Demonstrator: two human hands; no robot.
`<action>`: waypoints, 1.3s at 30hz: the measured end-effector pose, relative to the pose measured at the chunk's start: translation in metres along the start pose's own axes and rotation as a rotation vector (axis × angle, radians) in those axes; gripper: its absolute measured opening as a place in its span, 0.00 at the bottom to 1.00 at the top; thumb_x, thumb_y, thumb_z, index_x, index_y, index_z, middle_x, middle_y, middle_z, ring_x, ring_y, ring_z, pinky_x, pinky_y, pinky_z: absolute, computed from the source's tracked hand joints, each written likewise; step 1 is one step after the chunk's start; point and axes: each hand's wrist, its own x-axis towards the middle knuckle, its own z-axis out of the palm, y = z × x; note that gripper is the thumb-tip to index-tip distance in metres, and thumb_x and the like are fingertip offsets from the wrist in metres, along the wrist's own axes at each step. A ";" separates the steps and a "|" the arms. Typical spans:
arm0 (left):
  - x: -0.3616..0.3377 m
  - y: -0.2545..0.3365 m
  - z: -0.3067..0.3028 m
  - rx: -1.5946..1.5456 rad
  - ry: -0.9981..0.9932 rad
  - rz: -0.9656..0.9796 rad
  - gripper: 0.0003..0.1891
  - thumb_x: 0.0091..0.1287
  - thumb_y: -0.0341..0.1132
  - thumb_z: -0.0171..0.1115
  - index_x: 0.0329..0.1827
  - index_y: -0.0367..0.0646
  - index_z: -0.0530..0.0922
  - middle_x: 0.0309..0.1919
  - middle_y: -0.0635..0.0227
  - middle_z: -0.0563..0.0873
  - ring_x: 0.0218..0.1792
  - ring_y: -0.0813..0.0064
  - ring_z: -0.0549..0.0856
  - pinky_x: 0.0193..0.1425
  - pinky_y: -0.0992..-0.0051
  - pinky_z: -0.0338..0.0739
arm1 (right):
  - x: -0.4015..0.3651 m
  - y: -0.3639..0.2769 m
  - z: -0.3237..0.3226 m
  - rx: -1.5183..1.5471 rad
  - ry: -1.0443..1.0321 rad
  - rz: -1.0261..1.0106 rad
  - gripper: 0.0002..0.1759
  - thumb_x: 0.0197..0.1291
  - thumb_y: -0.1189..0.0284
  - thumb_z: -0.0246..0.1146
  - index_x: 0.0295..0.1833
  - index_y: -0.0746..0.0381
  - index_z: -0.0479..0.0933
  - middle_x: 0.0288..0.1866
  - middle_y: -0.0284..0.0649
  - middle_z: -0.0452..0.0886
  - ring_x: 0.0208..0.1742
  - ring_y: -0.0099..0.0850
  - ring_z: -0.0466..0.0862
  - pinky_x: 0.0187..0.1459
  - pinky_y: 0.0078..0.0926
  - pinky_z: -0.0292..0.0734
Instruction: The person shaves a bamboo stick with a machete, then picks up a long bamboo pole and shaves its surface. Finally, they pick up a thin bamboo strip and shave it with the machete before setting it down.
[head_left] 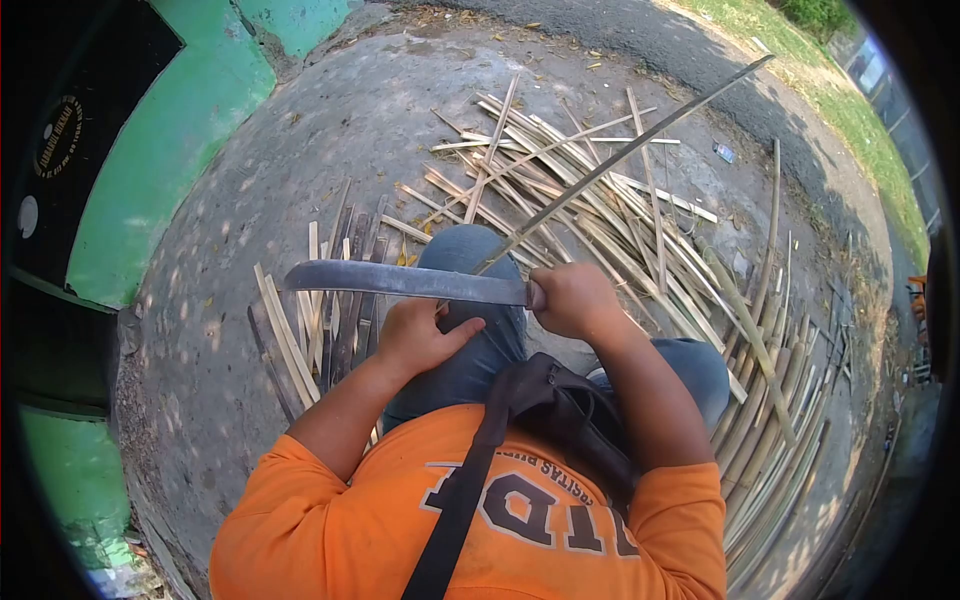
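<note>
My right hand (575, 300) is closed round the handle of a machete (410, 281). The broad, slightly curved blade points left, across my left knee and just above my left hand (420, 335). That hand is closed, its thumb stretched out to the right, at the near end of a long bamboo strip (625, 150). From my knee the strip slants up to the far right. The blade hides part of the grip and the strip's near end.
Split bamboo pieces (590, 210) lie in a loose pile ahead. More bamboo lengths (770, 400) lie on my right, and shorter pieces (330, 300) on my left. A green wall (150, 190) stands at the left. A black bag (570, 400) rests on my lap.
</note>
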 end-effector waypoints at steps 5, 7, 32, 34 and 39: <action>-0.003 0.000 0.002 -0.050 0.089 0.020 0.30 0.58 0.59 0.80 0.35 0.39 0.78 0.26 0.57 0.84 0.28 0.52 0.86 0.36 0.60 0.80 | 0.004 0.016 -0.005 -0.066 -0.046 0.051 0.05 0.50 0.67 0.67 0.32 0.56 0.82 0.28 0.49 0.85 0.35 0.53 0.87 0.39 0.51 0.82; -0.001 0.000 0.002 -0.060 0.094 -0.010 0.30 0.58 0.59 0.80 0.34 0.39 0.77 0.26 0.56 0.84 0.28 0.52 0.86 0.36 0.60 0.80 | 0.005 0.026 -0.010 -0.061 0.013 0.088 0.06 0.52 0.67 0.66 0.32 0.57 0.82 0.27 0.50 0.84 0.35 0.54 0.86 0.39 0.52 0.81; -0.004 0.003 -0.001 -0.103 0.051 -0.089 0.32 0.58 0.60 0.79 0.32 0.38 0.75 0.24 0.55 0.83 0.25 0.52 0.85 0.32 0.61 0.79 | -0.003 0.042 -0.025 0.021 0.135 0.242 0.05 0.56 0.71 0.64 0.34 0.61 0.81 0.30 0.55 0.83 0.37 0.59 0.84 0.41 0.54 0.80; -0.001 0.005 0.000 -0.078 0.069 -0.065 0.31 0.58 0.60 0.79 0.32 0.38 0.75 0.24 0.54 0.84 0.25 0.52 0.85 0.32 0.61 0.79 | -0.002 0.036 -0.019 0.071 0.145 0.166 0.05 0.55 0.70 0.64 0.34 0.61 0.81 0.28 0.55 0.82 0.36 0.59 0.84 0.40 0.54 0.80; 0.000 0.001 0.005 -0.022 0.113 0.103 0.31 0.59 0.59 0.79 0.33 0.37 0.76 0.24 0.55 0.83 0.26 0.52 0.86 0.33 0.59 0.80 | 0.002 0.007 -0.011 -0.075 -0.064 0.035 0.05 0.50 0.67 0.68 0.32 0.55 0.83 0.28 0.46 0.86 0.35 0.51 0.88 0.40 0.50 0.83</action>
